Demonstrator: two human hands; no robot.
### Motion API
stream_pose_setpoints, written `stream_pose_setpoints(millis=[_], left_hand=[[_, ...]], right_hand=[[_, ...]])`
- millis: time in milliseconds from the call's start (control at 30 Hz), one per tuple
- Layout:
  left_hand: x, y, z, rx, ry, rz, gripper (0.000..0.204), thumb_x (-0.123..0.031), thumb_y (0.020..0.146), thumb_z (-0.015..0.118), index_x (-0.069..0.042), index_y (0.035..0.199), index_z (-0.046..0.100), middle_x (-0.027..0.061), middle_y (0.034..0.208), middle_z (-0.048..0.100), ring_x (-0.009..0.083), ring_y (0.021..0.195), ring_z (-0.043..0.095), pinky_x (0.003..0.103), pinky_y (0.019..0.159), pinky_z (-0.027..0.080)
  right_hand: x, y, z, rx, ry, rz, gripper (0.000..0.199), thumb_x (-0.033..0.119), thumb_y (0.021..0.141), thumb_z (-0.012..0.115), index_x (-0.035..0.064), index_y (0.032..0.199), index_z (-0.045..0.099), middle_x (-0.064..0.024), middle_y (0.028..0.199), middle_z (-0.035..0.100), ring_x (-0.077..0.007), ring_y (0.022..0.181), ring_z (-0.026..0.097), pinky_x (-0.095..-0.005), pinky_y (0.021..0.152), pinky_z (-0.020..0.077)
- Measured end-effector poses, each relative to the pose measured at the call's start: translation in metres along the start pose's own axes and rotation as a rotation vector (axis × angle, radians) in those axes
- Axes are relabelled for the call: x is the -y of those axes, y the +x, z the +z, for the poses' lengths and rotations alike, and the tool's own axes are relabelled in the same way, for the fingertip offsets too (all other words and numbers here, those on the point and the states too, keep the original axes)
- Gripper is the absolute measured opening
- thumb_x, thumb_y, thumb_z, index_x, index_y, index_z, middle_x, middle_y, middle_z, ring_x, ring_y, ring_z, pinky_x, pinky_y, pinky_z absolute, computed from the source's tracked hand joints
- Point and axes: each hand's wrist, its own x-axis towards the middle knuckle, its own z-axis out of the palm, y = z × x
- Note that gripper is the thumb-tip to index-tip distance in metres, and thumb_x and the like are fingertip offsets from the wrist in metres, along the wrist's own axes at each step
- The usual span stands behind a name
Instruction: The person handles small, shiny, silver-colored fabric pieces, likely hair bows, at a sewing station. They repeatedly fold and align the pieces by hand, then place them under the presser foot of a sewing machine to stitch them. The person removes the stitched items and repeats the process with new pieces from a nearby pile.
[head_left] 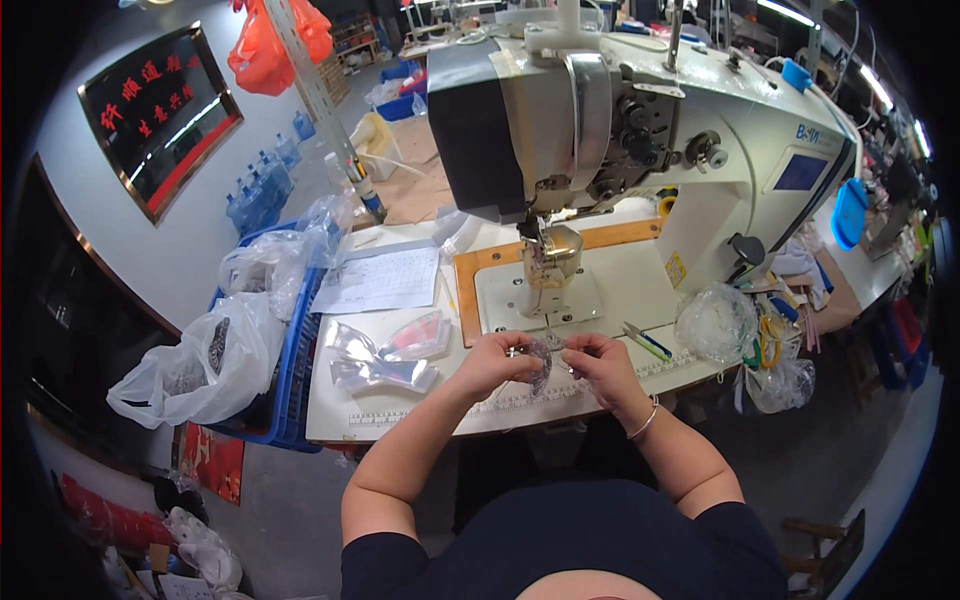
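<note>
Just in front of the sewing machine point(640, 120), both my hands hold a small glittery grey piece of material point(541, 368). My left hand point(490, 366) pinches its left side between thumb and fingers. On the other side, my right hand point(607, 374) is closed with fingertips at the piece's right edge. Part of the piece is hidden by my fingers, so its full shape is unclear. The machine's needle area and post point(548, 275) stand right behind it. Shiny iridescent bow-shaped pieces point(392, 350) lie on the table to the left of my hands.
A printed sheet point(378, 278) lies at the table's left, beside a blue crate point(300, 385) with white plastic bags point(225, 355). Thread snips point(648, 342) lie right of my hands, near a clear plastic bag point(716, 320). A ruler strip point(400, 412) runs along the front edge.
</note>
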Motion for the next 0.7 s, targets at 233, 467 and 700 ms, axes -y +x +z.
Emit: stream_pose_setpoints(millis=[233, 467, 700], left_hand=[[-0.040, 0.016, -0.018, 0.020, -0.011, -0.013, 0.021, -0.004, 0.074, 0.065, 0.003, 0.093, 0.057, 0.0079, 0.085, 0.059, 0.0157, 0.075, 0.062, 0.029, 0.068, 0.054], [-0.085, 0.039, -0.021, -0.017, -0.001, -0.006, 0.019, -0.004, 0.076, 0.063, 0.001, 0.092, 0.055, 0.0067, 0.084, 0.059, 0.0158, 0.074, 0.061, 0.029, 0.072, 0.053], [-0.083, 0.037, -0.022, 0.002, 0.097, 0.047, 0.021, -0.004, 0.074, 0.065, 0.003, 0.093, 0.057, 0.0070, 0.087, 0.057, 0.0145, 0.073, 0.060, 0.028, 0.067, 0.053]], right_hand=[[0.034, 0.025, 0.013, 0.078, 0.104, 0.025, 0.013, 0.005, 0.078, 0.065, -0.0002, 0.090, 0.061, -0.0029, 0.075, 0.059, -0.0098, 0.062, 0.051, -0.0218, 0.057, 0.0425], [0.063, 0.055, 0.023, 0.012, -0.036, -0.224, 0.011, 0.007, 0.080, 0.063, -0.0022, 0.087, 0.061, -0.0034, 0.072, 0.058, -0.0085, 0.060, 0.050, -0.0216, 0.056, 0.0413], [0.063, 0.056, 0.015, 0.076, -0.040, -0.165, 0.014, 0.006, 0.079, 0.065, -0.0022, 0.090, 0.062, -0.0033, 0.074, 0.061, -0.0084, 0.064, 0.054, -0.0207, 0.059, 0.0442]])
